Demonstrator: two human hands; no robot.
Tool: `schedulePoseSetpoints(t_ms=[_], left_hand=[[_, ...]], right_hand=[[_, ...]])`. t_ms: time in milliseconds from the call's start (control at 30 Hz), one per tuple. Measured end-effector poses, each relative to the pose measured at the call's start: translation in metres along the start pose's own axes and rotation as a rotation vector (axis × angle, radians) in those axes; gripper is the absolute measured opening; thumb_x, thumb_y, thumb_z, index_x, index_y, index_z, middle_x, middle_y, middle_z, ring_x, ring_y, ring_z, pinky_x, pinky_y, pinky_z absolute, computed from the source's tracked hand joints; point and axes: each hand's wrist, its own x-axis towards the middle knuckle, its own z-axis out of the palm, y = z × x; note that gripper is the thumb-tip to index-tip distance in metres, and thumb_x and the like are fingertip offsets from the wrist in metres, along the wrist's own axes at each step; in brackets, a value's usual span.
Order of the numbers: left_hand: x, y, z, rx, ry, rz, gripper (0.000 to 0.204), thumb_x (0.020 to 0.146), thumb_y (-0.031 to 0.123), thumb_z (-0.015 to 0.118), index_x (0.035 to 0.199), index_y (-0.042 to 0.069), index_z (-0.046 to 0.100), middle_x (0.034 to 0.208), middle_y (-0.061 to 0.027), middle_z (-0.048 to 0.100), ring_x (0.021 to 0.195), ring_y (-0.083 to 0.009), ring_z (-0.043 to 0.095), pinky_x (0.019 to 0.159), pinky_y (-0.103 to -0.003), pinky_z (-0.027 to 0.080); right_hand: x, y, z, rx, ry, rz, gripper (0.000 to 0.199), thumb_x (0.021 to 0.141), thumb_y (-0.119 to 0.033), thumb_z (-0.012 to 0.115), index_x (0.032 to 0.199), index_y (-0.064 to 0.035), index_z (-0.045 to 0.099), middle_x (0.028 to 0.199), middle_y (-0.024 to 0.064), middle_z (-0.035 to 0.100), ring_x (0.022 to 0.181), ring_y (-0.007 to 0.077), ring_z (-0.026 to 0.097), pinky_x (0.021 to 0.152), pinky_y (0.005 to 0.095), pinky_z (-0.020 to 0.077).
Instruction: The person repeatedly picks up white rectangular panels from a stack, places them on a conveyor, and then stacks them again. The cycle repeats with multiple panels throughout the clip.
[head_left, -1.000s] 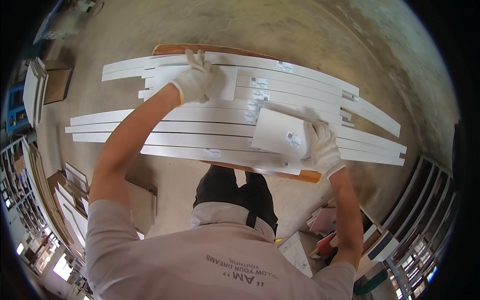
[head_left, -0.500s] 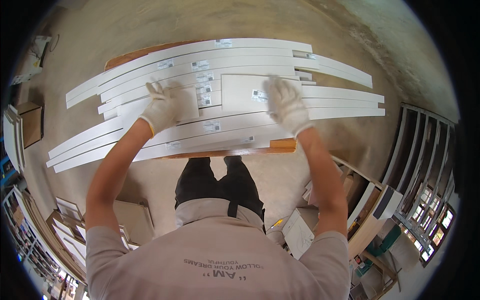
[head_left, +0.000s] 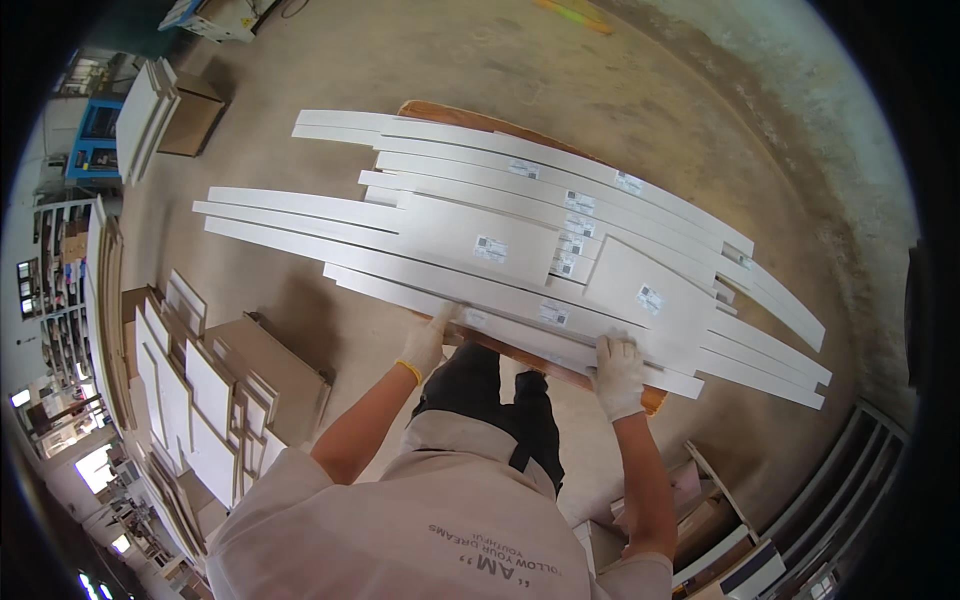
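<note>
From the head view, I see a loose stack of long white boards (head_left: 520,235) fanned across a wooden counter (head_left: 470,117), ends hanging well past its edges. My worry is a slide: the strips lie skewed on one another, so a push on the near edge could send the overhanging ends tipping to the concrete floor (head_left: 420,60). My left hand (head_left: 425,345), gloved, pinches the near edge of the lowest board; its fingers look curled under, though I cannot be sure. My right hand (head_left: 620,375) rests on the same edge, fingers closed over it. More white panels (head_left: 190,400) lean at the left.
</note>
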Motion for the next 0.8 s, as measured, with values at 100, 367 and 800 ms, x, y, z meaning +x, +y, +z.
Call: schedulePoseSetpoints(t_ms=[100,367,800], left_hand=[[0.014,-0.034,0.003,-0.320,0.036,-0.079,0.037,0.106,0.020,0.060,0.142,0.013,0.065,0.107,-0.0198,0.077,0.099,-0.0282,0.079,0.080,-0.037,0.064],[-0.007,0.024,0.003,-0.382,0.376,-0.039,0.036,0.102,-0.001,0.055,0.137,0.006,0.064,0.105,-0.0214,0.077,0.092,-0.0329,0.078,0.079,-0.044,0.062],[-0.032,0.152,0.022,-0.196,0.239,-0.319,0.049,0.098,0.040,0.068,0.088,-0.007,0.075,0.083,-0.0137,0.077,0.078,-0.0170,0.069,0.076,-0.032,0.054]], right_hand=[[0.008,-0.001,-0.004,-0.015,-0.268,-0.142,0.047,0.082,-0.024,0.083,0.123,-0.0081,0.068,0.114,0.0112,0.063,0.115,0.0326,0.059,0.105,0.0481,0.0471],[0.004,0.010,-0.089,0.200,-0.040,-0.257,0.046,0.078,-0.021,0.084,0.120,-0.0085,0.069,0.110,0.0145,0.063,0.107,0.0375,0.061,0.093,0.0505,0.0518],[0.237,0.175,-0.114,-0.043,-0.068,-0.250,0.076,0.082,-0.036,0.086,0.148,-0.0132,0.058,0.150,0.0171,0.056,0.140,0.0396,0.050,0.117,0.0490,0.0430]])
